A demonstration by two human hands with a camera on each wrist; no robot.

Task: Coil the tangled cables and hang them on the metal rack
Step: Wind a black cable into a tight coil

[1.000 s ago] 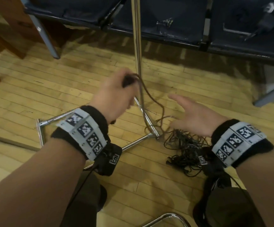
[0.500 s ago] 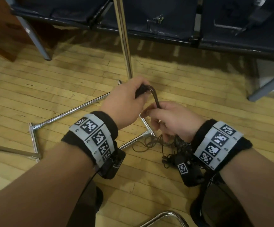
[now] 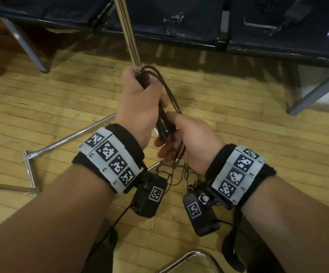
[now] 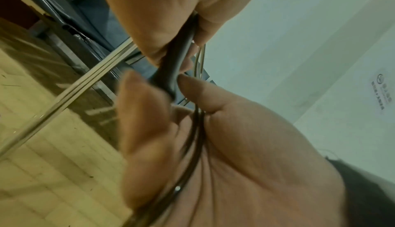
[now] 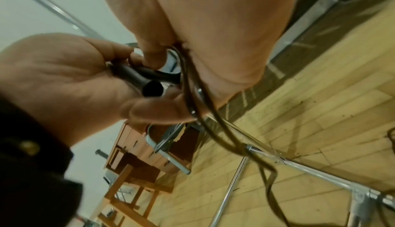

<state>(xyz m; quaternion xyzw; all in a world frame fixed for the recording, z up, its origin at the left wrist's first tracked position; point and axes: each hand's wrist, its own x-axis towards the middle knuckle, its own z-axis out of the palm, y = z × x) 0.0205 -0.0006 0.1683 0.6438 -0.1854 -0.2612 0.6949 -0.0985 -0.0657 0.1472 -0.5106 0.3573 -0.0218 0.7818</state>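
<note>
Pale wooden floorboards (image 3: 238, 134) fill the scene, with a row of dark blue padded seats (image 3: 179, 20) on grey legs along the far edge. On the floor stands the metal rack (image 3: 129, 34), its chrome upright rising just beyond the fingers of the left hand (image 3: 138, 107) and its base bars spreading out below both wrists. The left hand is raised with its fingers curled tight round the looped cable (image 3: 165, 91), a black plug end poking out above the knuckles and the thin brown loops arching over the top of the fist. From the left wrist view the black moulded part of the cable (image 4: 171, 65) runs down out of that fist. The right hand (image 3: 191, 142) sits just beneath and touching the left, its fingers (image 4: 192, 87) and thumb closed round the lower part of the same loops, so the bundle is held between the two hands. In the right wrist view the brown strands (image 5: 205, 121) leave the fingers and trail down across a chrome base bar (image 5: 320, 175) of the rack. Below the right wrist, more cable lies in a loose tangle (image 3: 181, 174) on the floor beside the rack's base. Both wrists wear black bands with printed square markers.
</note>
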